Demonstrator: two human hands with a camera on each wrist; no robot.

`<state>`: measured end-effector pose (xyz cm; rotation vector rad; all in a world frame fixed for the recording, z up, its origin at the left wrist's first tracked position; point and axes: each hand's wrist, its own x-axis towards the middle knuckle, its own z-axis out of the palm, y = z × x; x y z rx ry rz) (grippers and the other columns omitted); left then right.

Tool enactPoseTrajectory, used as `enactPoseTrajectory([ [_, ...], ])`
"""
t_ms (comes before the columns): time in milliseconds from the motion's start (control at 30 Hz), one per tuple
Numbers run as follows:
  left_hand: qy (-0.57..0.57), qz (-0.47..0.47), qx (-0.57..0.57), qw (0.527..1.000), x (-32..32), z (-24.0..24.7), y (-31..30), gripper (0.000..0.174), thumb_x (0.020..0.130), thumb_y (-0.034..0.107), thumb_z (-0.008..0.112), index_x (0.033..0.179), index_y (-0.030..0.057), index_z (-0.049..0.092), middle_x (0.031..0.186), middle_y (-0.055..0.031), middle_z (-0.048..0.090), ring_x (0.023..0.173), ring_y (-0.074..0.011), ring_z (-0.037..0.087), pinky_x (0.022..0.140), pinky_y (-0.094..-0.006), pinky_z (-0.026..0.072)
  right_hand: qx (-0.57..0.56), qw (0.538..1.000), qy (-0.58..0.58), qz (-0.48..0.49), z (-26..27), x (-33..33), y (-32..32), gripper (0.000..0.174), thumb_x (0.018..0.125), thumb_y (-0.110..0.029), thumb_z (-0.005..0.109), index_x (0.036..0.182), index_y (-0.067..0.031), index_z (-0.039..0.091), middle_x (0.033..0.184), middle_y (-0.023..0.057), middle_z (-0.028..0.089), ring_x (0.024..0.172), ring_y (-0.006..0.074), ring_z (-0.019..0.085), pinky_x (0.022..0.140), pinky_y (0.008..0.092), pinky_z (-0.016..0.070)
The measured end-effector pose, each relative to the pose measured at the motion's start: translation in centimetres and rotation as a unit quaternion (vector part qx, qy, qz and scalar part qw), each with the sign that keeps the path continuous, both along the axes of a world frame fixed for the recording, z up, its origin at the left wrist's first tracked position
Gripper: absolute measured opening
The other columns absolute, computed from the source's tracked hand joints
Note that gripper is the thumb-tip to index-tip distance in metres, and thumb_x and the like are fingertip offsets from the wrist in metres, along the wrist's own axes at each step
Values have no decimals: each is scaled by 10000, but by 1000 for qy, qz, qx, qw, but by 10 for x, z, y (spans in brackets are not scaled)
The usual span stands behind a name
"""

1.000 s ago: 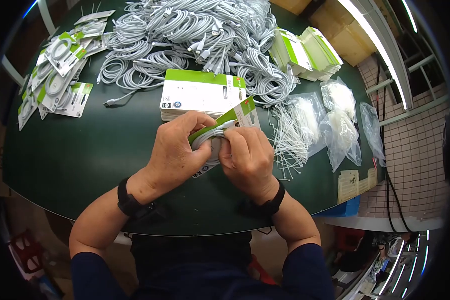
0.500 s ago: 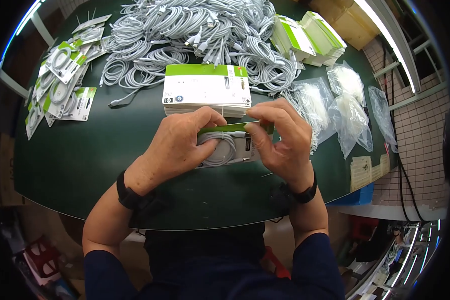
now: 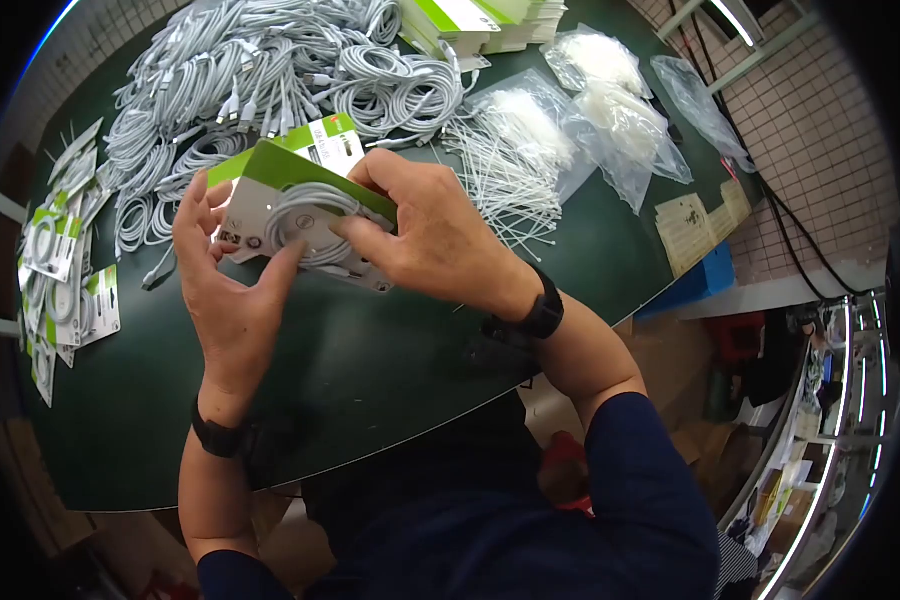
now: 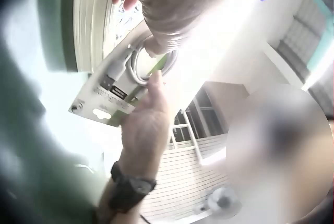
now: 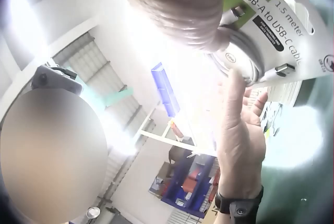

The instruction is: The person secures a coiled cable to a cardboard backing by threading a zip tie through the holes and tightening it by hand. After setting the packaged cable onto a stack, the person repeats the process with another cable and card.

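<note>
In front of the stacked cards my right hand (image 3: pixel 435 225) pinches a green and white packaging card (image 3: pixel 282 162), thumb on the front and fingers behind. A coiled grey-white USB cable (image 3: pixel 305 200) lies against the card's face. My left hand (image 3: pixel 225 290) is at the card's lower left, its thumb touching the coil and its other fingers spread loosely by the left edge. Print on the card (image 5: pixel 261 10) in the right wrist view reads USB-A to USB-C cable. The stack of cards (image 3: pixel 337 147) is partly hidden behind the held one.
A big heap of coiled cables (image 3: pixel 240 80) covers the back of the green table (image 3: pixel 370 400). Cards with cables on them (image 3: pixel 55 245) pile up at the left. More card stacks (image 3: pixel 460 20) stand at the back. Loose white cable ties (image 3: pixel 505 185) and plastic bags (image 3: pixel 620 130) lie at the right.
The view has turned to the right. The card has tilted up in my hands, its coil facing me. My right hand has shifted its grip on the card; my left fingers have spread off it.
</note>
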<state>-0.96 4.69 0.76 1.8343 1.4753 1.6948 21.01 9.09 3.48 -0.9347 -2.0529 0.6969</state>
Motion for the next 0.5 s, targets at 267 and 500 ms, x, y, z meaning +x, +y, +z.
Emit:
enactPoseTrajectory([
  [267,-339,-161,-249,893,-16,-15,-3,351,958,49,783,1281,3,656,1184,-67,730,886,-107,665,716,-230,513,-108,989,103,13,-13,-12,-1,263,916,-129,804,1061,23,646,863,119,719,779,135,663,699,330,539],
  [500,-339,-229,-255,876,-22,-2,-1,231,983,42,739,1205,1,692,1087,-69,759,782,-96,670,565,-224,506,-84,995,60,7,-9,-6,-3,242,925,-73,806,1073,18,639,875,71,707,802,103,653,717,290,539],
])
